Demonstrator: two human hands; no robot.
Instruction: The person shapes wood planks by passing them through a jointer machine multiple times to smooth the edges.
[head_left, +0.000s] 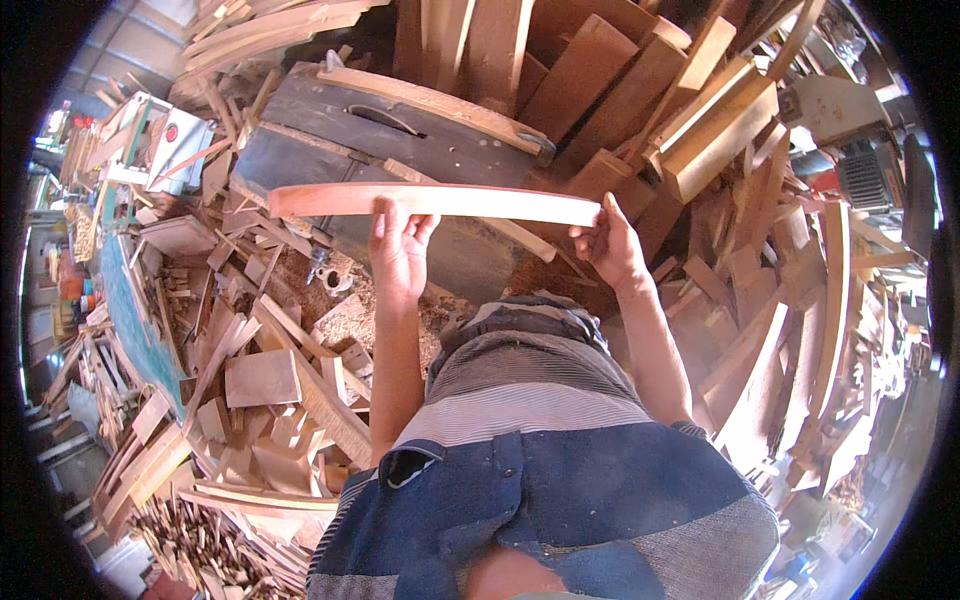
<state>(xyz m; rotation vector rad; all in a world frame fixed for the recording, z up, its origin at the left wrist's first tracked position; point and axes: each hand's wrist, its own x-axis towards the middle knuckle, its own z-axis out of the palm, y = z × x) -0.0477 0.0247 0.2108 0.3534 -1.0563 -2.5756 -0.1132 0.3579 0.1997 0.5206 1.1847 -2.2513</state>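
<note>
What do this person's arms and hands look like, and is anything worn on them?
Both forearms come up from the lower edge, bare, with no sleeves reaching them. The left hand and right hand wear no gloves; no watch, ring or band shows. The body below wears a grey striped top with dark blue panels.

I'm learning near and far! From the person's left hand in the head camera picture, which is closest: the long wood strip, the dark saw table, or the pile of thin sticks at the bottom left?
1. The long wood strip: the left hand grips it, so it touches.
2. The dark saw table: just behind and above the hand.
3. The pile of thin sticks: far off, lower left on the floor.
</note>
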